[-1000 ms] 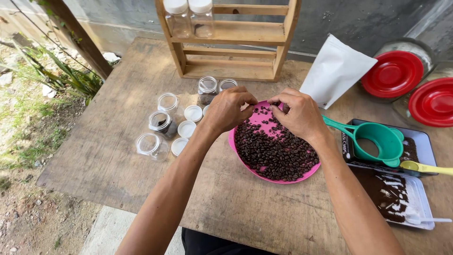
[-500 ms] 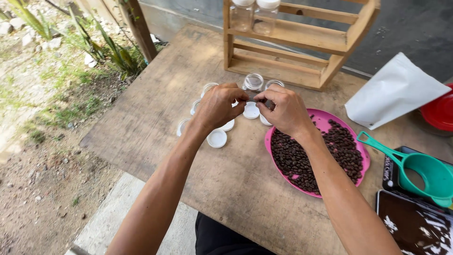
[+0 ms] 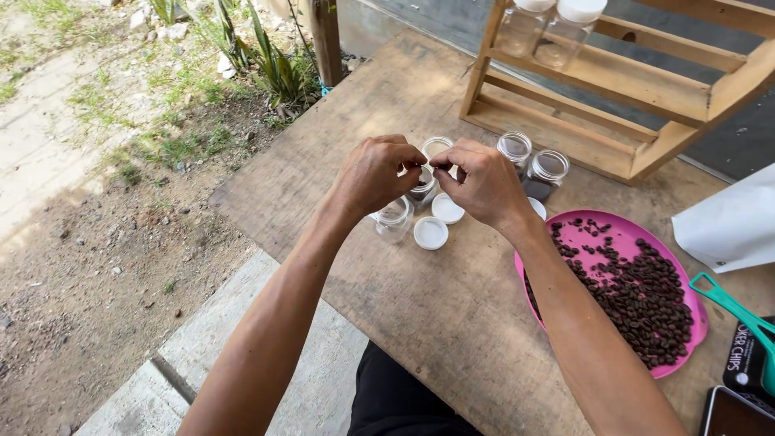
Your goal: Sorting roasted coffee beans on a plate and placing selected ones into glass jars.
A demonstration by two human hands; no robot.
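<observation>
My left hand (image 3: 375,173) and my right hand (image 3: 484,186) meet fingertip to fingertip over a small clear jar (image 3: 421,194) that holds dark coffee beans. Both hands are pinched, and something small and dark shows between the fingertips. An empty clear jar (image 3: 393,220) stands just under my left hand. Two white lids (image 3: 430,233) (image 3: 447,208) lie beside the jars. To the right, a pink plate (image 3: 613,234) carries a heap of coffee beans (image 3: 638,299).
Two more open jars (image 3: 514,149) (image 3: 548,167) stand before a wooden rack (image 3: 581,89) holding capped jars (image 3: 569,28). A white bag (image 3: 731,222), a green scoop (image 3: 739,311) and a dark packet (image 3: 747,363) lie at the right. The wooden table's (image 3: 420,323) left edge drops to dirt ground.
Both hands have moved left from the pink plate of beans to above the group of small jars. My view has swung left with them.
</observation>
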